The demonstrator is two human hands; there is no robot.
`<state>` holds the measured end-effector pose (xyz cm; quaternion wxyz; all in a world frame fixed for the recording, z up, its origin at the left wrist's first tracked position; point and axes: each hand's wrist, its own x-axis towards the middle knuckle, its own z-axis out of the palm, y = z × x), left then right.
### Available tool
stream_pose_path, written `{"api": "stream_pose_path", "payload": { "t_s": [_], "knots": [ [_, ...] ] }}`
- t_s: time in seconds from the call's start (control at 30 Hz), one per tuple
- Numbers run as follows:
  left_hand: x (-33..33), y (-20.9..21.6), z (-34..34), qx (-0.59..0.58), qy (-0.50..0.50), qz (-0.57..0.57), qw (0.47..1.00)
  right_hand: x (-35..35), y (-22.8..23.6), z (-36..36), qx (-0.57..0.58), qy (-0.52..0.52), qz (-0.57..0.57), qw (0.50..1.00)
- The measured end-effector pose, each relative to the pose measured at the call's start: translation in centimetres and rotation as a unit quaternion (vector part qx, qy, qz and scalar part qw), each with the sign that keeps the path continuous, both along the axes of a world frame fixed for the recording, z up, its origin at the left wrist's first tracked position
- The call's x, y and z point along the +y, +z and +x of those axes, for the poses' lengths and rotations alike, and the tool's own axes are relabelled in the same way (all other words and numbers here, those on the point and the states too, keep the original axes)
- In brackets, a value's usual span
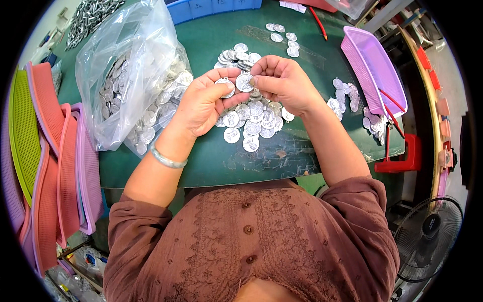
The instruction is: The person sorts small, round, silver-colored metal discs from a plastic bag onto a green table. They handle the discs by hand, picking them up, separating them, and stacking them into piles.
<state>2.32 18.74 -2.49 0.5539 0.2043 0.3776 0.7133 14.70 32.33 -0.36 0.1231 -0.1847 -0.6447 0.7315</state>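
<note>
My left hand (204, 98) is closed on a round silver medal (226, 86), its thumb pressed on the disc. Close beside it, my right hand (286, 84) pinches a second silver medal (244, 82), which has a raised relief and a small loop on top. Both hands hover over a loose pile of similar medals (255, 119) on the green tabletop (221, 166). More medals (240, 56) are heaped just beyond my fingers. To the left, a clear plastic bag (133, 30) full of medals lies open toward the pile.
At the right stands a purple basket (372, 63), with small groups of medals (344, 95) beside it. A few medals (292, 44) lie farther back. A blue bin (214, 9) is at the far edge. Stacked plastic baskets (45, 166) flank my left; a fan (430, 236) stands lower right.
</note>
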Motion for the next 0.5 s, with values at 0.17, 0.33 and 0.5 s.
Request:
{"api": "stream_pose_path", "payload": {
  "t_s": [0.17, 0.33, 0.5],
  "knots": [
    [-0.02, -0.31, -0.08, 0.023, -0.005, -0.005, 1.000, -0.01, 0.01, 0.00, 0.003, 0.008, -0.020, 1.000],
    [0.02, -0.37, -0.09, 0.037, -0.005, -0.007, 0.999, 0.10, -0.23, 0.00, 0.004, 0.016, -0.031, 0.999],
    [-0.02, -0.35, -0.09, 0.043, -0.005, -0.012, 0.999, 0.15, -0.22, -0.02, -0.002, 0.019, -0.047, 0.999]
  ]
}}
